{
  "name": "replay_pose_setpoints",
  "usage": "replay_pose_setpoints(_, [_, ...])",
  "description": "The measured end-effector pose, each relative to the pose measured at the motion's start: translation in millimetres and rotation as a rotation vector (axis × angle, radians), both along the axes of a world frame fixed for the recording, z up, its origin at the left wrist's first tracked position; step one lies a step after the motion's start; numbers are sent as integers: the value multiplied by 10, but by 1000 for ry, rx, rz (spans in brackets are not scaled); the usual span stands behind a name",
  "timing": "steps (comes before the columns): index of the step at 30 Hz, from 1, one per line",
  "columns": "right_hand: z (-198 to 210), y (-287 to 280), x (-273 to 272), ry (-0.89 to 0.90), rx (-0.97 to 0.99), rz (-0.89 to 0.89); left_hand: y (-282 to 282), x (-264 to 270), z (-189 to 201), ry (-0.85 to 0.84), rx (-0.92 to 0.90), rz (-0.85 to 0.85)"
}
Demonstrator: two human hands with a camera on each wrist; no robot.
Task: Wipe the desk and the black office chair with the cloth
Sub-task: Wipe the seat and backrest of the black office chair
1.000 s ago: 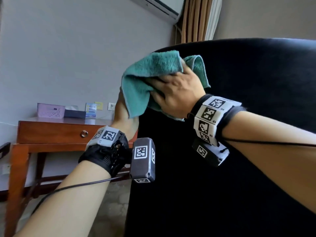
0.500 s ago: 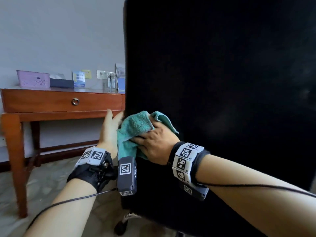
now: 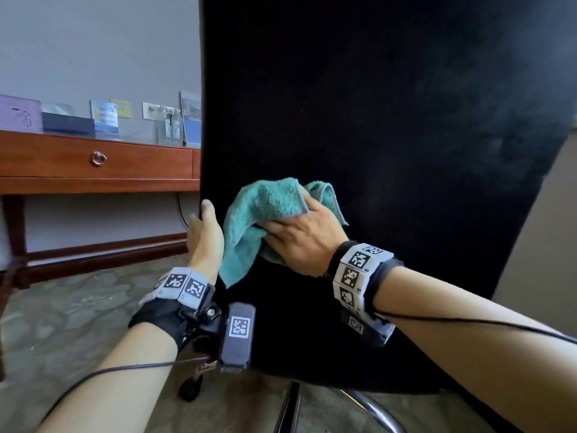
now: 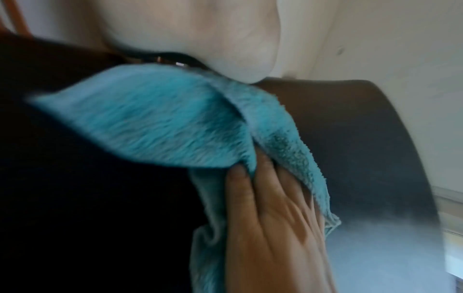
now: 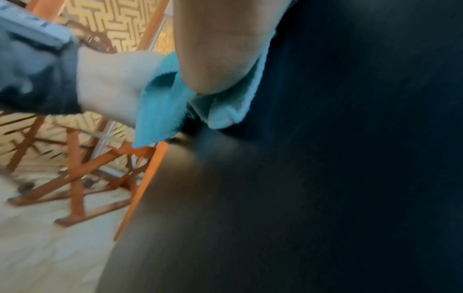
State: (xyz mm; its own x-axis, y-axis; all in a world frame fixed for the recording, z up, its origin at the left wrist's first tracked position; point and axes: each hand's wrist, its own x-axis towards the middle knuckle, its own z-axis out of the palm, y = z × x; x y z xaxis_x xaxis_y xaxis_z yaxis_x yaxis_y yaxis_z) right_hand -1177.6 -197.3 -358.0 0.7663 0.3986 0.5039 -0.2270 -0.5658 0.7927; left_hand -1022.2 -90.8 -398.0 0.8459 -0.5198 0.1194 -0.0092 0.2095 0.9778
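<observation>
The black office chair (image 3: 390, 135) fills most of the head view, its tall backrest facing me. My right hand (image 3: 299, 235) grips a bunched teal cloth (image 3: 262, 214) and presses it against the lower left part of the backrest. In the left wrist view the cloth (image 4: 160, 123) bulges over the fingers of my right hand (image 4: 265, 218). My left hand (image 3: 204, 229) holds the backrest's left edge just left of the cloth, thumb on the rear face, the other fingers hidden behind the edge. The wooden desk (image 3: 93, 160) stands at the left against the wall.
On the desk stand a purple box (image 3: 18, 115), a dark tissue box (image 3: 67, 125), cards and small bottles (image 3: 173, 125). The chair's chrome base (image 3: 359, 401) and a caster (image 3: 189, 387) sit on the patterned floor below my arms. A wooden folding rack (image 5: 75, 170) stands nearby.
My right hand has wiped the cloth from the top of the backrest down to its lower part, then slightly right. My left hand slid down the left edge alongside.
</observation>
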Motion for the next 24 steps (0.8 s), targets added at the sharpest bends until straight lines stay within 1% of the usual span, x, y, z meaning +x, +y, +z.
replay_pose_setpoints(2, [447, -29, -187, -212, 67, 25, -13, -195, 387, -55, -63, 46])
replay_pose_setpoints(3, [643, -60, -253, -281, 91, 19, -55, -199, 527, -43, -101, 50])
replay_pose_setpoints(4, [798, -86, -301, -312, 102, -11, -96, -142, 604, 2, -138, 27])
replay_pose_setpoints(5, [888, -102, -316, -321, 106, -40, -186, 14, 584, 35, -180, 2])
replay_pose_setpoints(7, [875, -104, -261, -329, 141, -49, -512, 556, 314, 84, -212, -42])
replay_pose_setpoints(9, [712, -77, -160, -277, 161, -8, -558, 718, 204, 71, -210, -66])
replay_pose_setpoints(10, [656, -64, -122, -198, 121, 24, -479, 646, 254, 56, -191, -86])
replay_pose_setpoints(12, [711, -60, -116, 7, -42, 19, -279, 521, 392, 56, -167, -104])
replay_pose_setpoints(13, [814, -62, -139, 71, -116, -16, -219, 517, 432, 66, -153, -82])
replay_pose_setpoints(14, [946, -57, -177, 65, -148, -42, -205, 563, 461, 79, -149, -46])
replay_pose_setpoints(15, [1098, -48, -230, -14, -132, -44, -196, 563, 505, 64, -165, -2])
replay_pose_setpoints(16, [1253, -53, -292, -137, -82, -29, -192, 521, 569, 38, -189, 45])
replay_pose_setpoints(18, [1467, -90, -432, -361, 30, -3, -51, 133, 818, -41, -231, 129])
replay_pose_setpoints(20, [1465, -108, -518, -479, 88, -26, 10, -235, 1006, -142, -287, 258])
replay_pose_setpoints(21, [1393, -122, -523, -515, 93, -34, 9, -385, 1062, -212, -306, 342])
replay_pose_setpoints(22, [1257, -145, -529, -514, 101, -37, -1, -521, 1098, -286, -331, 395])
replay_pose_setpoints(23, [1085, -171, -549, -462, 104, -34, -10, -659, 1113, -368, -366, 411])
replay_pose_setpoints(24, [915, -199, -592, -369, 84, -20, -39, -770, 1125, -446, -379, 392])
